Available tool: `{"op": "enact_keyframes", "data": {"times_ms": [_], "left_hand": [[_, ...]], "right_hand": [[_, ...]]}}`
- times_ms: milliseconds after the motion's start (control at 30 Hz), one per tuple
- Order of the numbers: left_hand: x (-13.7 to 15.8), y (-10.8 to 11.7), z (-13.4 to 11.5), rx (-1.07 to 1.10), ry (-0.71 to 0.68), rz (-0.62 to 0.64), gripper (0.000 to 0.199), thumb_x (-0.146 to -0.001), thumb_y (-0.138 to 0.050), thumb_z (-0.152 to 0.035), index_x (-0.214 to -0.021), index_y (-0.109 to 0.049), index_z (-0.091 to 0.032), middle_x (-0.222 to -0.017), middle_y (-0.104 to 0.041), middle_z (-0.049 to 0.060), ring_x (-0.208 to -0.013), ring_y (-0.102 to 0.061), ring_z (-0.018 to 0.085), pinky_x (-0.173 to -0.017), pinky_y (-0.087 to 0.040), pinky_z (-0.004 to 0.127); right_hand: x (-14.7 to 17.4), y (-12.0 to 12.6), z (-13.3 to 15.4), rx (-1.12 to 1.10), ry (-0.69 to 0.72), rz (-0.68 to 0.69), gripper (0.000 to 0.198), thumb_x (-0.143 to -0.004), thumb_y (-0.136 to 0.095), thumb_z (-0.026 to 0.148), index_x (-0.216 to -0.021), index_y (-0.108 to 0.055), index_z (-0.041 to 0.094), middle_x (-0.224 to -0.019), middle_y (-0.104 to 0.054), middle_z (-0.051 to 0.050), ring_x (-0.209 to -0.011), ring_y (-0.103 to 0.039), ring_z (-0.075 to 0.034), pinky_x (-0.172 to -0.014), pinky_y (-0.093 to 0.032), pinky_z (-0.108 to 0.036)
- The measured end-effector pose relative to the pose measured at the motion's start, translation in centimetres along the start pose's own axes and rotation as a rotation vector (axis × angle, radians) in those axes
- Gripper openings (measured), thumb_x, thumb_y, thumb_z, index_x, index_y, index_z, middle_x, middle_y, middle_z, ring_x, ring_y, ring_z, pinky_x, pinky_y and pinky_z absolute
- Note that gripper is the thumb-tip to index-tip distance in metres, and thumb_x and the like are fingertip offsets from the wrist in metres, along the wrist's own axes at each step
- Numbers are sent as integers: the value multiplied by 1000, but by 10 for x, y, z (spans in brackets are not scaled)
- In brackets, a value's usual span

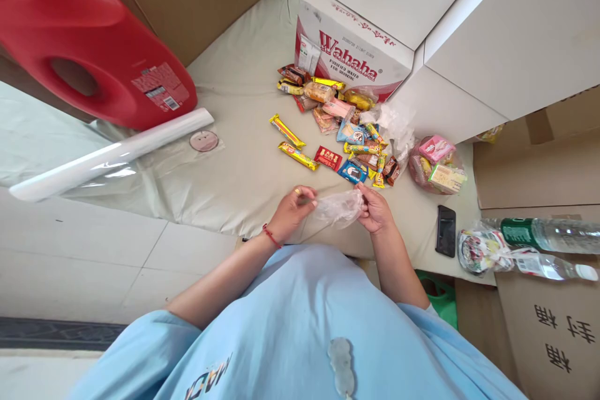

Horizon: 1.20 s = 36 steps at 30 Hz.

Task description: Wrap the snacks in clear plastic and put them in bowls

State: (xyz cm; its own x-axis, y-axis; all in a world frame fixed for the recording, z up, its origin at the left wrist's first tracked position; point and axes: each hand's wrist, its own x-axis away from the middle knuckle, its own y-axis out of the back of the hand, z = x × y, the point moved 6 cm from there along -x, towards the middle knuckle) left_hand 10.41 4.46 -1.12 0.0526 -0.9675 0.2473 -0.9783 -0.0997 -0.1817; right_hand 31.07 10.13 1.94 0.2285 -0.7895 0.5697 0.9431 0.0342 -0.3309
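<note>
While the right hand (374,207) pinches one end of a clear plastic bag (338,208), held over the near edge of the bench (239,156), the left hand (296,207) curls at the opposite end, its grip unclear. Beyond: wrapped snacks (321,92), loosely heaped; blue packet (352,171), just ahead of the right hand; two yellow sticks (287,131), at the heap's left. Behind: Wahaha carton (351,56). Rightward: black phone (445,231). Far left: white roll (112,153), red jug (117,31).
</note>
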Motion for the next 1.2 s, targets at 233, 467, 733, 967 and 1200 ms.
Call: {"op": "enact_keyframes", "data": {"times_ms": [233,467,733,967,1200], "left_hand": [[7,-22,-38,-232,-213,44,39,-86,-67,-57,-103,-65,-22,-104,-65,6,-97,-61,21,-84,-50,34],[-5,-44,-39,-346,-248,133,20,-86,-69,-43,-85,-69,-22,-96,-70,6,-100,-64,24,-98,-48,40],[-7,-51,-41,-332,-206,-27,26,-87,-68,-47,-88,-63,-21,-85,-68,2,-80,-61,18,-82,-50,32],[2,-68,-43,-384,-283,-68,23,-88,-67,-44,-86,-64,-21,-89,-68,3,-85,-62,18,-87,-50,32],[-12,-9,-39,-274,-160,-307,31,-83,-70,-50,-90,-63,-21,-88,-66,0,-71,-57,13,-69,-48,26]], "right_hand": [[11,-8,2,80,156,31,51,-69,-87,60,-74,-55,22,-57,-43,9,-43,-30,-4,-36,-25,-15],[13,18,15,16,158,-13,49,-69,-89,57,-79,-55,23,-58,-45,9,-44,-30,-4,-37,-24,-15],[26,40,12,-95,248,-48,59,-76,-75,75,-104,-61,26,-87,-69,0,-74,-65,-15,-60,-57,-26],[29,21,-5,84,364,-85,56,-72,-87,41,-118,-60,28,-88,-68,2,-80,-65,-14,-77,-57,-29],[32,56,7,152,270,-135,42,-69,-87,52,-91,-69,21,-79,-64,1,-66,-54,-10,-58,-48,-23]]}}
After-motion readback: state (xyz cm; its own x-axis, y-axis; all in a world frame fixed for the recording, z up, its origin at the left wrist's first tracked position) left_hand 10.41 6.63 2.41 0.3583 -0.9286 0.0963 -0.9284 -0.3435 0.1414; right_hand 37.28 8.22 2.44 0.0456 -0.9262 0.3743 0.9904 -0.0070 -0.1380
